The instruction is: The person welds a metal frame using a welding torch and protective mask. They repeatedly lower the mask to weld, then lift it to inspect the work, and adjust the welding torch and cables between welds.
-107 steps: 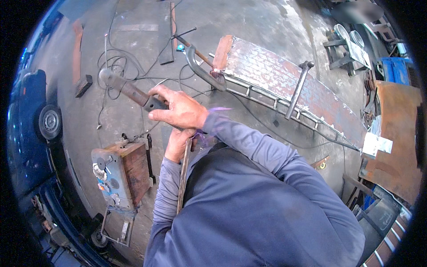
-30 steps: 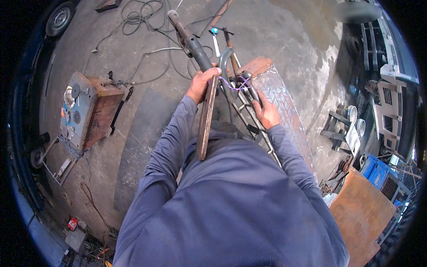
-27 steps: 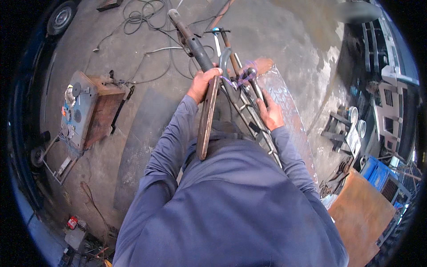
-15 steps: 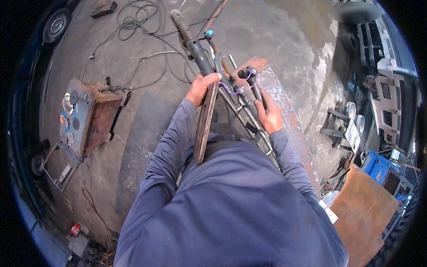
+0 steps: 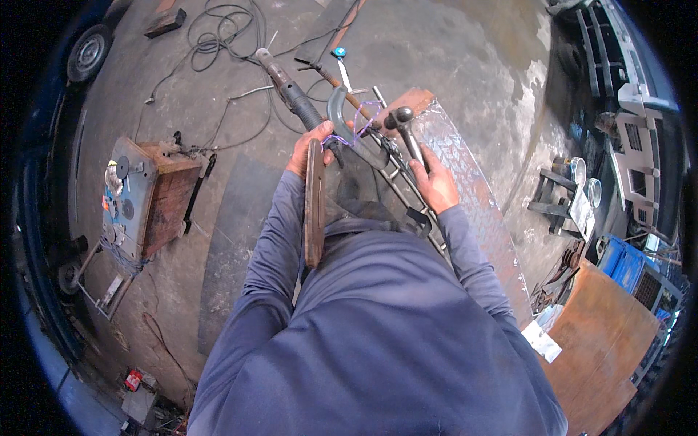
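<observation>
My left hand [image 5: 311, 151] is closed round a dark metal shaft [image 5: 291, 94] with a ribbed section, which points up and away to the left. From the same hand a long flat metal bar [image 5: 314, 211] runs back toward my body; whether bar and shaft are joined is hidden. In my right hand [image 5: 438, 187] is a ball-peen hammer [image 5: 404, 123], gripped by its handle with the head up. Between the hands, a curved grey metal piece [image 5: 337, 109] and a rusty rod [image 5: 338, 81] lie over a tubular metal frame [image 5: 398, 178]. A thin purple strand [image 5: 360, 120] loops near my left fingers.
A patterned metal plate [image 5: 472, 182] lies to the right of the frame. On the left stands a wheeled metal box [image 5: 156, 200]. Cables [image 5: 225, 36] coil on the floor ahead. At right are buckets [image 5: 571, 172], a rusty sheet [image 5: 600, 341] and a blue crate [image 5: 622, 265].
The shaft and bar in my left hand have swung left, their far end lower to the left. The hammer has turned, its head shifting slightly left; the purple strand has changed shape.
</observation>
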### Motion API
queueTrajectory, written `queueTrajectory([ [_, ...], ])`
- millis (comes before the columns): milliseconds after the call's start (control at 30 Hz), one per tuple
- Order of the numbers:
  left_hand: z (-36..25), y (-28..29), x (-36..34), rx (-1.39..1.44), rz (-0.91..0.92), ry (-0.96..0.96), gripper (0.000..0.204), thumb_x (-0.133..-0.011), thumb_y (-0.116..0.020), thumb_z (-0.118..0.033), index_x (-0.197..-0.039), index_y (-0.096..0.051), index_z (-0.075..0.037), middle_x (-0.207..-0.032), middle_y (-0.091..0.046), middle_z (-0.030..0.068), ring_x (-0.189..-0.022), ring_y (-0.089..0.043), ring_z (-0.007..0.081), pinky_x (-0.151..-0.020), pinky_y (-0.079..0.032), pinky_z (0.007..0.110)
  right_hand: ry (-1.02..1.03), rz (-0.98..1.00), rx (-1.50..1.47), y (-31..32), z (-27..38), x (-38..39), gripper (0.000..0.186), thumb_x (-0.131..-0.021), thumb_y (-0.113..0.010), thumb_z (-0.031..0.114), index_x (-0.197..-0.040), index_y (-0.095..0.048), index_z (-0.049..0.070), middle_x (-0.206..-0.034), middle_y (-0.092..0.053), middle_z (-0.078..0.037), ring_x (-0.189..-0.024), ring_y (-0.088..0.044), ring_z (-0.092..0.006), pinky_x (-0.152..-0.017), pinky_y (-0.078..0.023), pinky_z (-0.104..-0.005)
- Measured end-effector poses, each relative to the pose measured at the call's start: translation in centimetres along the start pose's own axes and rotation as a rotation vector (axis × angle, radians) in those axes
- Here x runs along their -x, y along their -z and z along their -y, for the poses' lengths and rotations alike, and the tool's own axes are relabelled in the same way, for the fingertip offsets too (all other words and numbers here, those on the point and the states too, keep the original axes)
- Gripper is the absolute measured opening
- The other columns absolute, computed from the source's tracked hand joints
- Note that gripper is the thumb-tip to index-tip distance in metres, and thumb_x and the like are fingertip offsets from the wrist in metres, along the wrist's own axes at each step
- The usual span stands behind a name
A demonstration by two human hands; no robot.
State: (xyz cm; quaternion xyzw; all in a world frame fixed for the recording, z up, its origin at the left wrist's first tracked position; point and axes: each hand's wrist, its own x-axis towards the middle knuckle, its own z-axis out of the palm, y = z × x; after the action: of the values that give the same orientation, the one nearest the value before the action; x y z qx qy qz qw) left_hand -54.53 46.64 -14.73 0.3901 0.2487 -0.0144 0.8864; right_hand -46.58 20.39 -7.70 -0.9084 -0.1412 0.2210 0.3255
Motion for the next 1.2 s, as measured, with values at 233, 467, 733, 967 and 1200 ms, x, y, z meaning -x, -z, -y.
queueTrajectory([
  [233, -0.2, 0.3, 0.4, -0.14, 0.066, 0.002, 0.048, -0.085, -0.062, -0.035, -0.117, -0.059, 0.001, -0.1, -0.067, 0.0077, -0.049, -0.049, 0.0038, -0.043, -0.039, 0.017, 0.076, -0.049, -0.059, 0.0, 1.7, -0.2, 0.05, -0.09, -0.057, 0.032, -0.131, -0.051, 0.003, -0.112, -0.063, -0.027, -0.107, -0.06, -0.0417, -0.091, -0.047, -0.0434],
  [467, -0.9, -1.5, 1.9, -0.144, 0.037, -0.098, 0.044, -0.081, -0.063, -0.033, -0.111, -0.066, 0.0, -0.09, -0.068, 0.0062, -0.052, -0.048, 0.0045, -0.048, -0.038, 0.02, -0.013, -0.077, 0.056, -0.9, -3.9, -4.5, 0.049, -0.091, -0.056, 0.032, -0.131, -0.051, 0.005, -0.116, -0.059, -0.029, -0.11, -0.057, -0.0441, -0.094, -0.045, -0.0435],
  [733, 0.5, 2.1, 1.3, -0.176, 0.088, 0.033, 0.053, -0.085, -0.057, -0.037, -0.12, -0.06, 0.003, -0.075, -0.063, 0.0036, -0.048, -0.044, 0.0049, -0.044, -0.035, 0.019, -0.343, -0.064, -0.692, 4.8, -2.0, -4.0, 0.046, -0.095, -0.055, 0.025, -0.135, -0.041, 0.008, -0.068, -0.052, -0.004, -0.045, -0.049, -0.0117, -0.038, -0.042, -0.0291],
  [967, 3.0, 4.3, -0.3, 0.106, 0.063, 0.004, 0.047, -0.094, -0.048, -0.033, -0.12, -0.058, 0.005, -0.046, -0.045, -0.0014, -0.04, -0.04, 0.0095, -0.043, -0.033, 0.025, -0.477, -0.014, -0.983, 5.4, -11.3, 4.1, 0.021, -0.089, -0.06, 0.016, -0.103, -0.045, 0.009, -0.065, -0.048, -0.002, -0.042, -0.048, -0.0122, -0.034, -0.042, -0.0286],
  [1200, 1.4, 3.1, -1.0, -0.129, 0.021, 0.073, 0.047, -0.092, -0.051, -0.035, -0.119, -0.059, 0.004, -0.049, -0.046, -0.001, -0.044, -0.041, 0.01, -0.045, -0.031, 0.025, -0.585, -0.09, -0.513, 4.6, -17.4, 9.5, 0.032, -0.08, -0.063, 0.011, -0.111, -0.057, 0.002, -0.073, -0.06, -0.009, -0.058, -0.059, -0.0207, -0.053, -0.051, -0.0357],
])
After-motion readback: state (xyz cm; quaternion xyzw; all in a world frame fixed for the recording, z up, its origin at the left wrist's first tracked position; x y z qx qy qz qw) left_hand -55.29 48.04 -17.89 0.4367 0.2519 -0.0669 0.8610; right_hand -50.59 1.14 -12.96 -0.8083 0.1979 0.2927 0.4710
